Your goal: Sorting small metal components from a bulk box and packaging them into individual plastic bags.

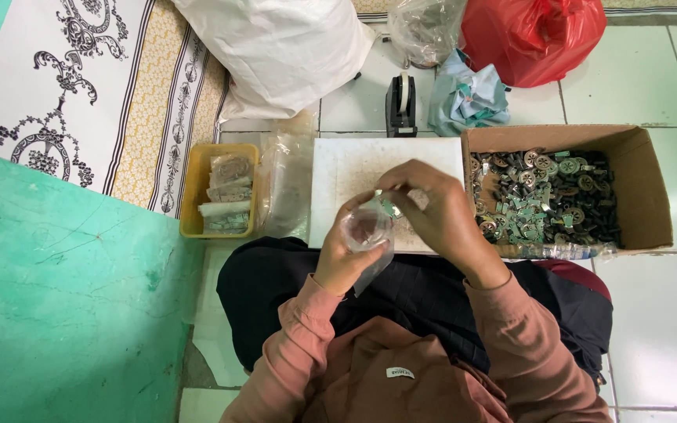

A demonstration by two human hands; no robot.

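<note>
the left hand (344, 258) gripped the bag (367, 232); the right hand (431, 210) pinched a part at its mouth; best fed slowly toward seven o'clock.

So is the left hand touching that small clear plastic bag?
Touching. The head view shows the left hand wrapped around the small clear plastic bag, fingers against it; the right hand pinches its top.

I sit on a home's white tiled floor (660, 313), beside a patterned mat (119, 86), doing piecework from a cardboard box (644, 196) of small parts.
</note>
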